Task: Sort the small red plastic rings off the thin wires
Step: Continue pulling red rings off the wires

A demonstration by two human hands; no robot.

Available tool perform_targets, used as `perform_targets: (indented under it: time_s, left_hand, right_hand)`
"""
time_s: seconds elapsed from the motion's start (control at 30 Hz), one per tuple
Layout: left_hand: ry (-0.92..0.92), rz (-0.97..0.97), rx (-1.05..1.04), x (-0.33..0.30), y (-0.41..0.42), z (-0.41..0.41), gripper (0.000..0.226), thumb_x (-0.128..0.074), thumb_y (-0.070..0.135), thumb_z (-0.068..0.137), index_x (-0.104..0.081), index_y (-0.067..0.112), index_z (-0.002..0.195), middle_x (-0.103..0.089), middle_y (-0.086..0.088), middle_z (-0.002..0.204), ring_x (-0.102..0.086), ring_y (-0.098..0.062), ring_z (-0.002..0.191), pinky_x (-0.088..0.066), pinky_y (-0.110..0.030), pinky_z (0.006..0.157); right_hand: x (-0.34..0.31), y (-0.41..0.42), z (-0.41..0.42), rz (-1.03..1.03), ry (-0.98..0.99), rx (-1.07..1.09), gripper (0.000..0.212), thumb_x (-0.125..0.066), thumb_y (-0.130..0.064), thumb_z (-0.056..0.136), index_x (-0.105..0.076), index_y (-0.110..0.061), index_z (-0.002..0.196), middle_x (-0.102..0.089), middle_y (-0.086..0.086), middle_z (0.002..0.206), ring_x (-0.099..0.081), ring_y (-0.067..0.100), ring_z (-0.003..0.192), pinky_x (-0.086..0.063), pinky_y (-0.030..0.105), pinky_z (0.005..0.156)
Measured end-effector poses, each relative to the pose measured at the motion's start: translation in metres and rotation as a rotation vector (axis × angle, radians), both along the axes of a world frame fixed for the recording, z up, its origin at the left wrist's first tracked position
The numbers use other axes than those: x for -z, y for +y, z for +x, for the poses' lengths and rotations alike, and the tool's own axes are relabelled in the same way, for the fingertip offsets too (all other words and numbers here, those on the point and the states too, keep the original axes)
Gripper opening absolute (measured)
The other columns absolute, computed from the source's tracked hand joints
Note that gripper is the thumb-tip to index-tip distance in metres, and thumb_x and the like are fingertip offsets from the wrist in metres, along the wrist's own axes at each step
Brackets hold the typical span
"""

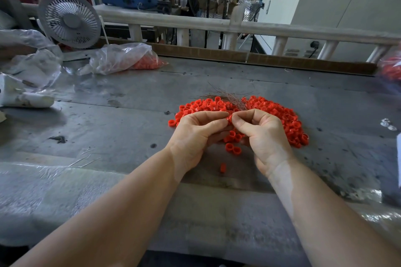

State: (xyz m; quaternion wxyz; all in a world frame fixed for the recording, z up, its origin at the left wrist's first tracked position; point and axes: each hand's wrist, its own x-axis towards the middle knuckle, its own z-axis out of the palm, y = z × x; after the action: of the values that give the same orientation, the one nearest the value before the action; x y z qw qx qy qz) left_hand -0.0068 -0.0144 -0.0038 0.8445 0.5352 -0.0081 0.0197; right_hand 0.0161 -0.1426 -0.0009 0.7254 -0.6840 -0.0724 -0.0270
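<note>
Two hands meet over the grey table (130,115); our left hand (195,132) and right hand (262,134) pinch one small red plastic ring (229,119) above the red heap (282,115), thin wires (230,97) behind; next, we judge, slide it free.

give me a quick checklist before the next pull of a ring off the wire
1. Ring held: ok, left hand and right hand pinch one red ring between their fingertips.
2. Wire through that ring: cannot tell, the fingers hide it.
3. Wire bundle within reach: ok, it lies on the far side of the ring pile.
4. Room to drop: ok, bare table left of the pile.
5. Strays: not ok, one loose ring lies apart, nearer the person.
</note>
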Motion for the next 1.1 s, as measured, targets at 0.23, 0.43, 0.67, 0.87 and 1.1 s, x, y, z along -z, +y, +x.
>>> perform_targets:
  time_s: [0.23, 0.43, 0.67, 0.87, 1.1]
  left_hand:
    - [0.002, 0.007, -0.013, -0.0007, -0.0014, -0.0004, 0.014, -0.059, -0.007, 0.081, -0.067, 0.004, 0.085, -0.073, -0.005, 0.073, -0.070, -0.012, 0.069, -0.055, -0.019, 0.061]
    - [0.020, 0.001, -0.015, -0.0013, -0.0022, -0.0006, 0.014, -0.058, -0.007, 0.082, -0.067, 0.004, 0.085, -0.072, -0.005, 0.072, -0.070, -0.012, 0.068, -0.056, -0.019, 0.062]
    - [0.040, -0.015, -0.022, -0.0024, -0.0016, -0.0008, 0.014, -0.056, -0.009, 0.082, -0.065, 0.000, 0.087, -0.072, -0.007, 0.071, -0.070, -0.014, 0.066, -0.056, -0.020, 0.062]
    - [0.050, 0.000, -0.021, -0.0033, -0.0014, -0.0016, 0.014, -0.056, -0.009, 0.083, -0.066, 0.000, 0.087, -0.072, -0.008, 0.073, -0.070, -0.015, 0.068, -0.057, -0.021, 0.064]
    - [0.049, 0.001, -0.024, -0.0043, -0.0026, -0.0023, 0.013, -0.056, -0.008, 0.083, -0.066, 0.000, 0.087, -0.072, -0.007, 0.070, -0.069, -0.014, 0.065, -0.055, -0.019, 0.059]
  right_hand:
    - [-0.0013, 0.0001, -0.0007, 0.058, 0.102, -0.056, 0.015, -0.067, -0.011, 0.081, -0.064, -0.019, 0.069, -0.061, -0.004, 0.064, -0.056, 0.012, 0.065, -0.042, 0.020, 0.050]
    - [-0.0024, -0.0013, -0.0004, 0.064, 0.049, -0.053, 0.017, -0.068, -0.005, 0.080, -0.065, -0.019, 0.070, -0.063, -0.003, 0.065, -0.058, 0.014, 0.067, -0.045, 0.028, 0.057]
    - [-0.0029, -0.0029, -0.0007, -0.034, -0.066, -0.024, 0.019, -0.067, -0.003, 0.080, -0.066, -0.018, 0.068, -0.067, -0.001, 0.065, -0.062, 0.013, 0.066, -0.048, 0.023, 0.054]
    - [-0.0023, -0.0034, -0.0005, -0.076, -0.103, -0.009, 0.020, -0.069, -0.005, 0.078, -0.066, -0.019, 0.065, -0.066, -0.008, 0.057, -0.059, 0.001, 0.057, -0.043, 0.013, 0.047]
    - [-0.0006, -0.0032, 0.0009, -0.086, -0.109, -0.012, 0.020, -0.069, -0.005, 0.079, -0.066, -0.019, 0.065, -0.065, -0.009, 0.057, -0.057, -0.001, 0.056, -0.042, 0.012, 0.047]
